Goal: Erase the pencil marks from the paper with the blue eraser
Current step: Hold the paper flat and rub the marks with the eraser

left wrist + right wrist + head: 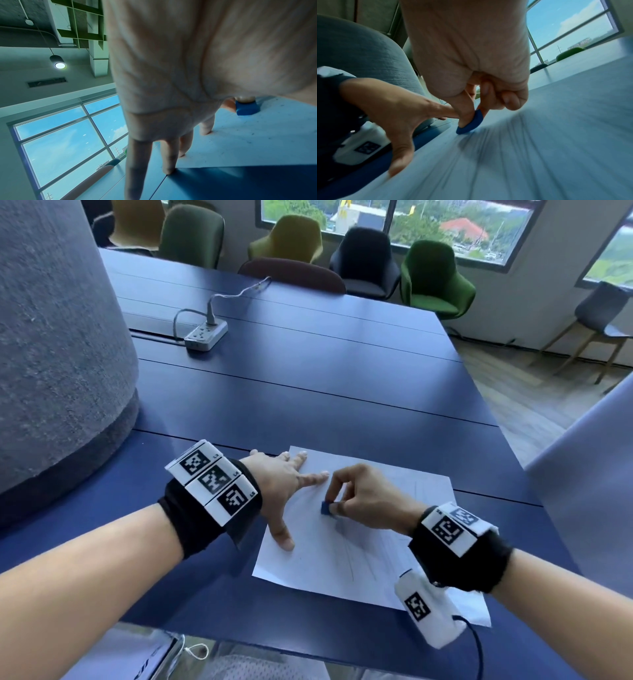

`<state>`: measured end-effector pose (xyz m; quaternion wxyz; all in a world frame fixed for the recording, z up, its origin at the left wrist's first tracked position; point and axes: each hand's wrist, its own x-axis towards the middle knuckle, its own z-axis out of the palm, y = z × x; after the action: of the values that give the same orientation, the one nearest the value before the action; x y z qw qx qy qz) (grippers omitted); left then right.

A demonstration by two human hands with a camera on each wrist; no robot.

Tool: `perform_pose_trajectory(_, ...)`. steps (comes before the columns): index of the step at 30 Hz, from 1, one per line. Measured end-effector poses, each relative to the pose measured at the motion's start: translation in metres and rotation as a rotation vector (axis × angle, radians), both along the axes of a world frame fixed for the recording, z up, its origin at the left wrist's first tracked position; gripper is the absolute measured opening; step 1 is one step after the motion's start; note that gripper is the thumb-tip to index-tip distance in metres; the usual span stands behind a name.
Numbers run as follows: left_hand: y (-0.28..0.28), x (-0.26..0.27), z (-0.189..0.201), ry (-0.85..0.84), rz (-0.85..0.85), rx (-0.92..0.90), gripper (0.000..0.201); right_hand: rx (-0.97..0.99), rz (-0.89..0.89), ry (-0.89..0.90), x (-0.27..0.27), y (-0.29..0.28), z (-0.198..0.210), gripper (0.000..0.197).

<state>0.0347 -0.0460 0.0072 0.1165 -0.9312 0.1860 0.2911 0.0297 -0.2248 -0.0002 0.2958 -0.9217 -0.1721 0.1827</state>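
Pinching the blue eraser (326,507), the right hand (363,498) presses it onto the paper (346,570).

The head view looks forward and down from above the counter (308,392) near edge. Each wrist view sits low and close behind its own palm, looking along the fingers toward the windows. All three share the paper (359,570) (257,142) (539,155) and blue eraser (326,507) (247,108) (471,125).

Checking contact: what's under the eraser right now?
The eraser, pinched by the right hand, sits on the paper. Faint pencil marks show nearby; directly beneath is covered.
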Motion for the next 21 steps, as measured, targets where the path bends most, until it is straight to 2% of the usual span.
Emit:
perform_pose_trajectory(4,0.000,0.001,-0.001,0.005,0.011,-0.003,0.135,-0.125,0.241,0.126,-0.012,-0.006,0.005,0.008)
perform_pose_trajectory(5,0.000,0.001,0.000,0.005,0.014,-0.003,0.135,-0.131,0.256,0.117,-0.011,-0.006,0.005,0.008)
perform_pose_trajectory(9,0.000,0.001,0.000,0.019,0.022,-0.017,0.134,-0.007,0.131,0.008,-0.012,-0.004,-0.003,0.008)
perform_pose_trajectory(13,0.000,0.001,0.000,0.019,0.030,-0.021,0.134,-0.096,0.310,0.194,-0.018,-0.010,0.002,0.009)
perform_pose_trajectory(18,0.001,0.002,-0.002,0.015,0.027,-0.026,0.135,-0.002,0.195,0.055,-0.018,-0.008,-0.003,0.005)
perform_pose_trajectory(21,0.001,0.001,-0.001,0.020,0.042,-0.026,0.135,-0.089,0.347,0.170,-0.022,-0.015,0.001,0.010)
